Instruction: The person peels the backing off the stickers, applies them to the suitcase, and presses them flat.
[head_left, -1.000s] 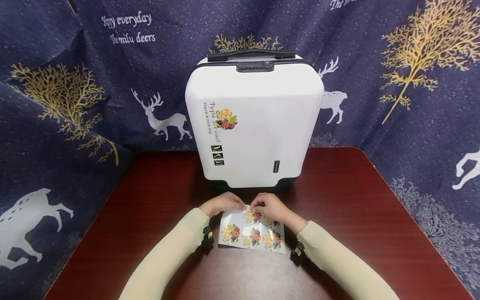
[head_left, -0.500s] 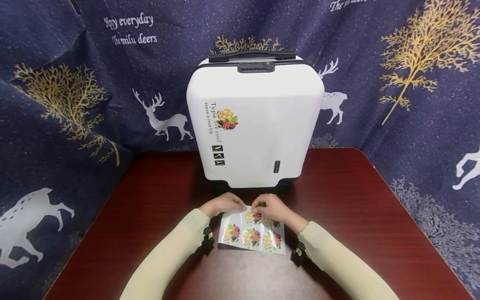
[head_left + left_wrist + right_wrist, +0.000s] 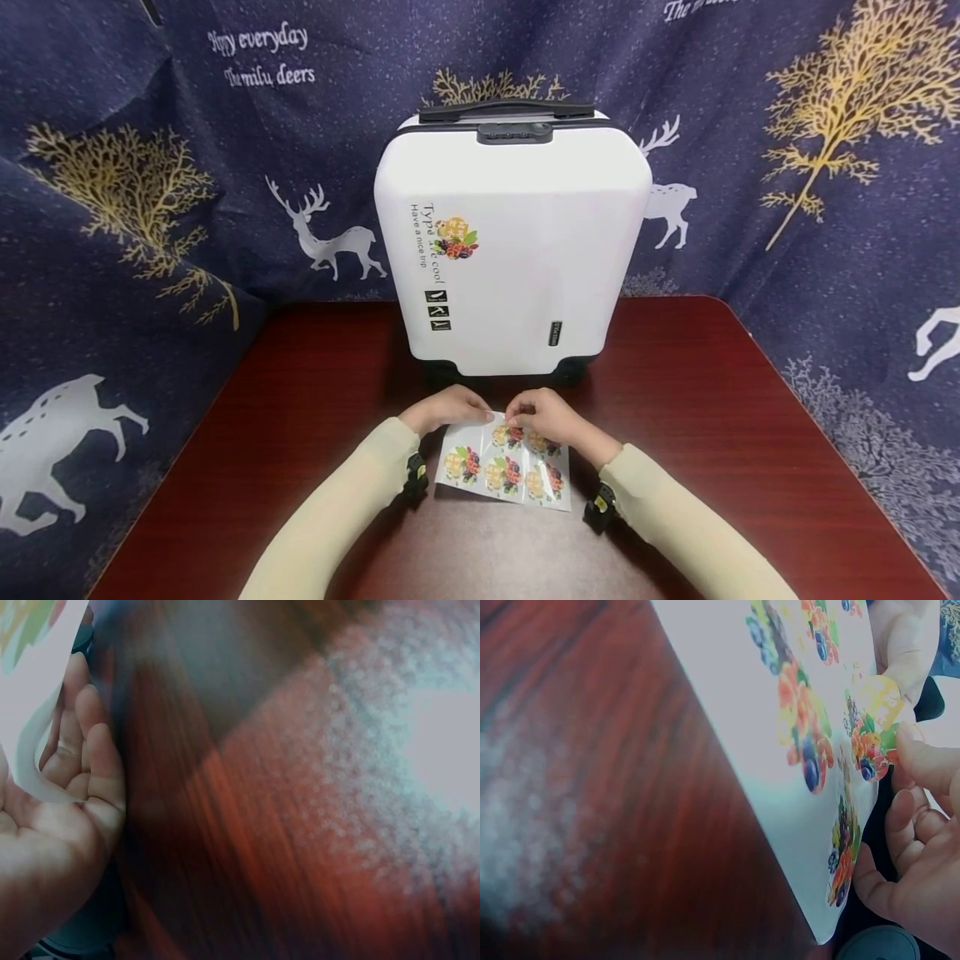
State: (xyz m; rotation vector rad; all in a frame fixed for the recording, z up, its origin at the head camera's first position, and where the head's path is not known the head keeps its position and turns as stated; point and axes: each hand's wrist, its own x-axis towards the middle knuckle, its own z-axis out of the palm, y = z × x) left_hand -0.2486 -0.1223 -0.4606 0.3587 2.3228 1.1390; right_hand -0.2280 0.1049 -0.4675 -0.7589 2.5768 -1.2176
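Observation:
A white sheet of fruit stickers (image 3: 467, 440) is held up between both hands, in front of the suitcase. My left hand (image 3: 453, 407) grips its upper left edge; in the left wrist view the sheet bends across that hand's palm (image 3: 52, 832), with the fingers behind it. At the top middle of the sheet, my right hand (image 3: 547, 415) pinches the edge of a fruit sticker (image 3: 870, 746) between thumb and forefinger. How far this sticker is lifted from its backing I cannot tell. Several other stickers lie on the sheet, one partly hidden by the right hand.
A white suitcase (image 3: 517, 275) with a black handle stands upright behind the hands. One fruit sticker (image 3: 456, 238) is on its upper left front, over printed lettering. The dark red table (image 3: 315, 367) meets a blue deer-patterned cloth (image 3: 225, 167) at the back.
My right hand has shifted very slightly to the right, still pinching at the sticker. The sheet has tilted a little, while the left hand keeps its place.

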